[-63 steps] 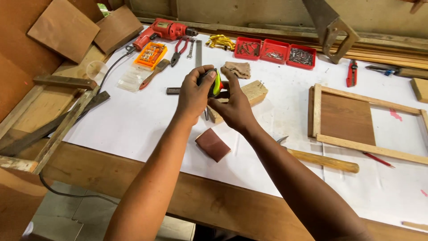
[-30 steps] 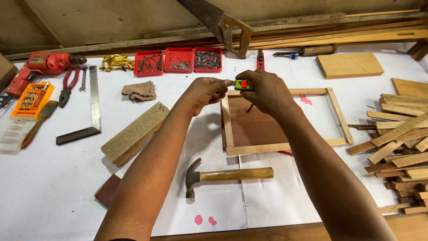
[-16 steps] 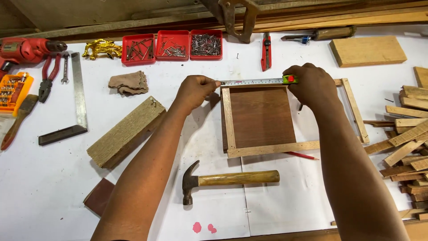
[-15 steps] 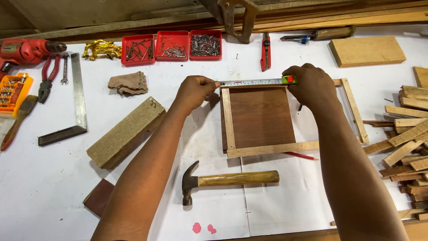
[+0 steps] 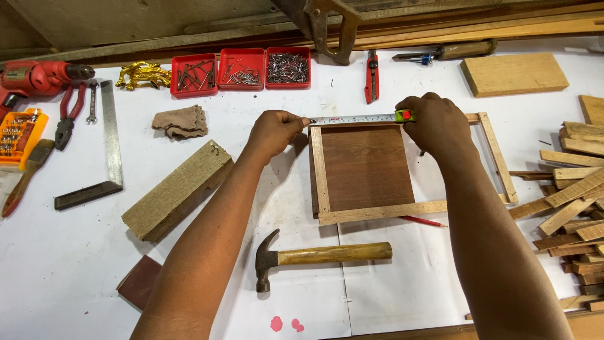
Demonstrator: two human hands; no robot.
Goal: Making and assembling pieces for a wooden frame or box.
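Observation:
My left hand pinches the free end of a tape measure's blade at the top left corner of a light wooden frame. My right hand grips the tape measure's yellow-green case further right along the frame's top rail. The blade lies stretched along that rail. A dark brown square board sits inside the left part of the frame. A hammer with a wooden handle lies just below the frame.
A rough wooden block, a try square, a cloth, pliers and a red drill lie left. Red trays of nails stand at the back. Wood strips pile at the right. A red pencil pokes from under the frame.
My hands moved from the left of the bench to the frame, pulled the tape blade out and laid it along the frame's top rail. Since half a second ago they hold still.

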